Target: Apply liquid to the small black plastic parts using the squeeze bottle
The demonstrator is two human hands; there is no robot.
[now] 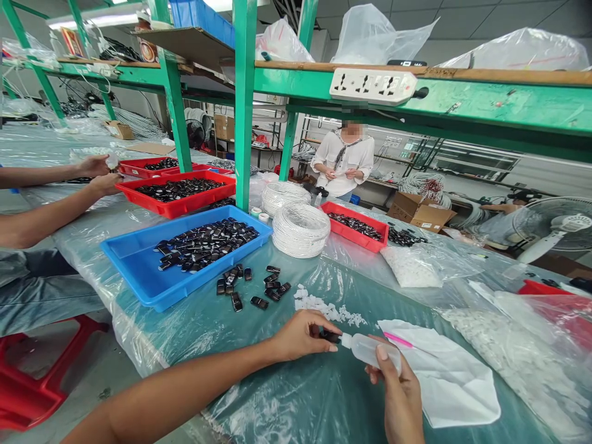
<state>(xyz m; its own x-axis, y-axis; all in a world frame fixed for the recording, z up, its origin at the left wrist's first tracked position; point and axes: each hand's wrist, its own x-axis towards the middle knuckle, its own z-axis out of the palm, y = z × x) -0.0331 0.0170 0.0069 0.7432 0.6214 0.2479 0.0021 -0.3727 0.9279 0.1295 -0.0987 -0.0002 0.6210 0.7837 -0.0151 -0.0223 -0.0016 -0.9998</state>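
Note:
My left hand (303,336) pinches a small black part (329,337) just above the plastic-covered table (296,394). My right hand (398,385) grips a small clear squeeze bottle (367,349), its white nozzle pointing at the black part. Several loose black parts (252,287) lie on the table beyond my left hand. Beside them is a small heap of white bits (324,306). A blue tray (139,271) behind them holds many more black parts. A white sheet (451,382) with a pink stick (398,340) lies under my right hand.
Red trays (178,206) of black parts stand at the back left, where another person's hands (99,176) work. Coils of white cable (300,229) sit mid-table, a red tray (356,225) to their right. A person in white (345,161) stands beyond. Green shelf posts (244,105) rise from the table.

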